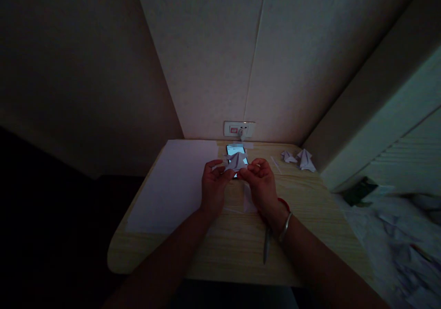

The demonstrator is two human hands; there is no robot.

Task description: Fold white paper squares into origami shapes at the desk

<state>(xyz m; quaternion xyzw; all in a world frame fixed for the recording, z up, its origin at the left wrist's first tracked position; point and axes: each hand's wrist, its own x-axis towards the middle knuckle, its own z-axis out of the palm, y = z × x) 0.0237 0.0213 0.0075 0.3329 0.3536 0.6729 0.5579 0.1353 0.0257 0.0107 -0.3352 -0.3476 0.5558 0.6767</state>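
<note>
Between my two hands is a small folded white paper figure (237, 162), held up in front of a lit phone (235, 149). My left hand (215, 182) pinches its lower left edge between thumb and fingers. On the opposite side my right hand (261, 181) grips the lower right edge, the thumb close to the left thumb. The figure covers part of the phone screen. Under my right wrist, which wears a red band and a silver bracelet, a dark blade-like tool (266, 247) sticks out; its other end is hidden.
Large white paper sheets (172, 180) cover the left of the wooden table (310, 226). Two folded paper figures, one small (288, 157) and one larger (305, 160), stand at the back right. Paper strips (275, 165) lie nearby. A wall socket (239, 128) with a plug is behind the table.
</note>
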